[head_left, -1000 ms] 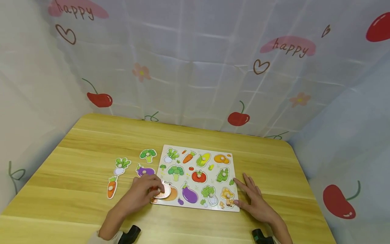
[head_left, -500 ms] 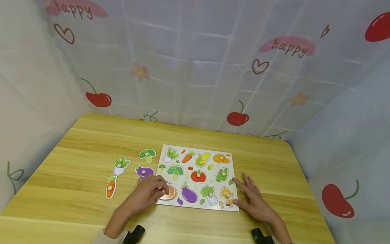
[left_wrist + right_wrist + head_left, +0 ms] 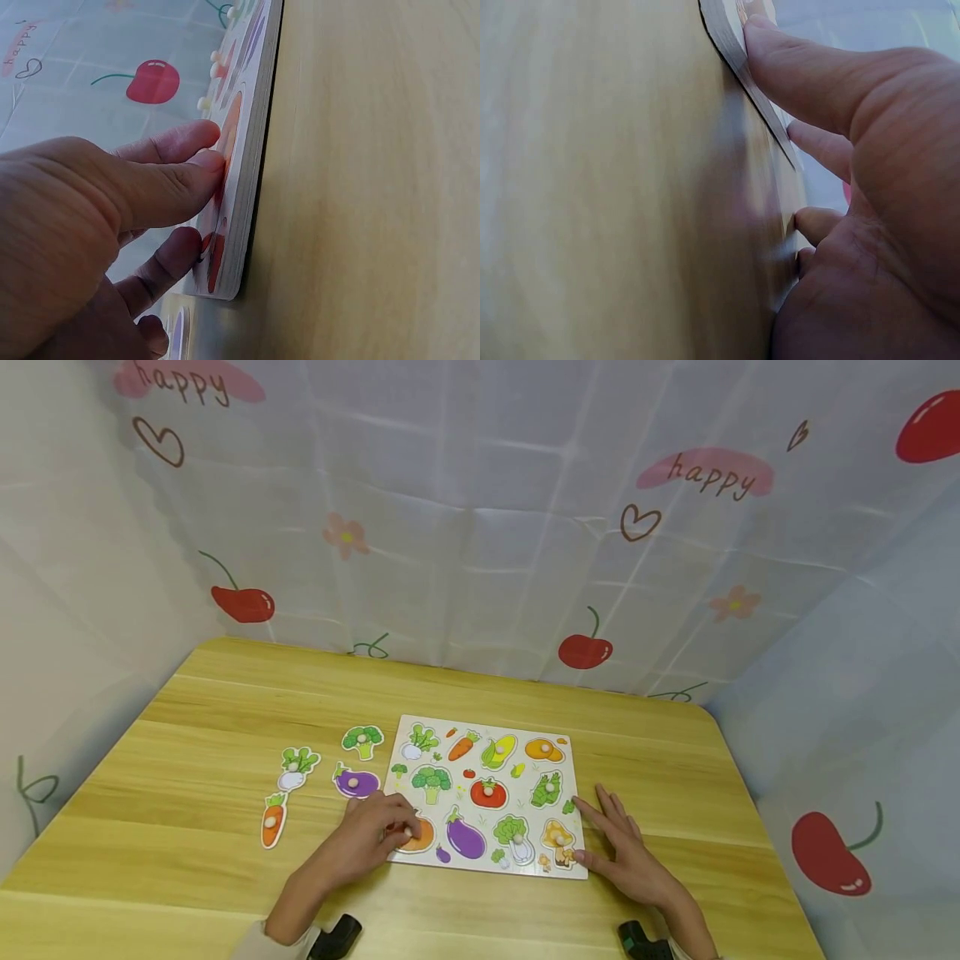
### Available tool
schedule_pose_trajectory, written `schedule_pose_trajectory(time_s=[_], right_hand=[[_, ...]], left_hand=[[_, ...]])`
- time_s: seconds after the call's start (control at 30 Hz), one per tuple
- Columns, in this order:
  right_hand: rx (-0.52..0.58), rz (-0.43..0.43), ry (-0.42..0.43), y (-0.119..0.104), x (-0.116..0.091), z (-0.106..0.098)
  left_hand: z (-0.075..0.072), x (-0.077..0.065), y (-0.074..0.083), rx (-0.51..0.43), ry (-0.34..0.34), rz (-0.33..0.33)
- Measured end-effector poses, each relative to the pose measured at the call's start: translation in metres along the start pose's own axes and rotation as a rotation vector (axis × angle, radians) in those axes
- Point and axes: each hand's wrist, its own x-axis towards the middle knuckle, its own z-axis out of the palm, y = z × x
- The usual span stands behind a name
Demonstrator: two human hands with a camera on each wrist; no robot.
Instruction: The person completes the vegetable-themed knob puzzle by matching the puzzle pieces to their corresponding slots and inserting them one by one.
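A vegetable peg-puzzle board [image 3: 480,870] lies flat on the table, with several knobbed pieces in it. At its lower left corner my left hand [image 3: 369,835] pinches the small knob of an orange pumpkin puzzle piece [image 3: 424,835], which lies over the printed pumpkin spot. In the left wrist view, the thumb [image 3: 169,191] and forefinger meet close over the board's face, and they hide the knob. My right hand [image 3: 626,856] rests at the board's right edge, fingers spread and fairly straight. Its thumb [image 3: 795,64] lies on the rim near the mushroom piece [image 3: 558,842].
Left of the board lie loose pieces: a broccoli [image 3: 363,742], an eggplant [image 3: 357,782], a radish [image 3: 298,768] and a carrot [image 3: 273,821]. A cherry-print curtain [image 3: 480,568] hangs behind the wooden table [image 3: 187,760].
My left hand has brought the pumpkin piece rightward from the board's left edge and down onto the pumpkin spot, still pinching its knob. The right hand has stayed put.
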Motion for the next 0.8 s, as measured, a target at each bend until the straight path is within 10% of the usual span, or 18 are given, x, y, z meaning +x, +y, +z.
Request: schedule_pose_trajectory(time_s=[0.8], right_hand=[[0.006, -0.005, -0.004, 0.0007, -0.0003, -0.0009]], left_hand=[[-0.0075, -0.0020, -0.0009, -0.031, 0.030, -0.046]])
